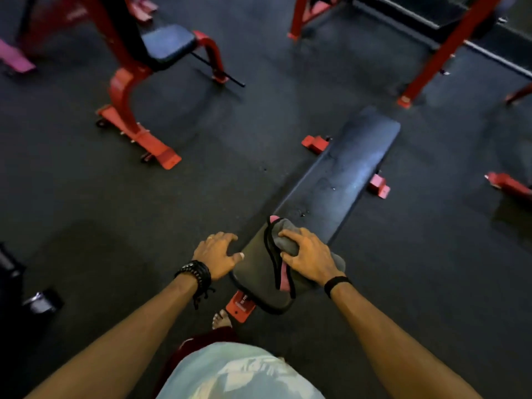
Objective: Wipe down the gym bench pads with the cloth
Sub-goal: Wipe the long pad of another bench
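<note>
Head view: right hand (309, 259) grips cloth (283, 240) on bench pad (339, 180); left hand (217, 253) spread open.

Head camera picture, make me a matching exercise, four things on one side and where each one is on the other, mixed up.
Things:
1. right hand
2. left hand
3. cloth
4. incline bench seat

Places:
A. upper left, on a red frame
B. on the flat bench pad, under a hand
C. at the pad's left edge
D. pressing on the cloth

Pairs: 1-D, 2-C, 3-B, 4-A
</note>
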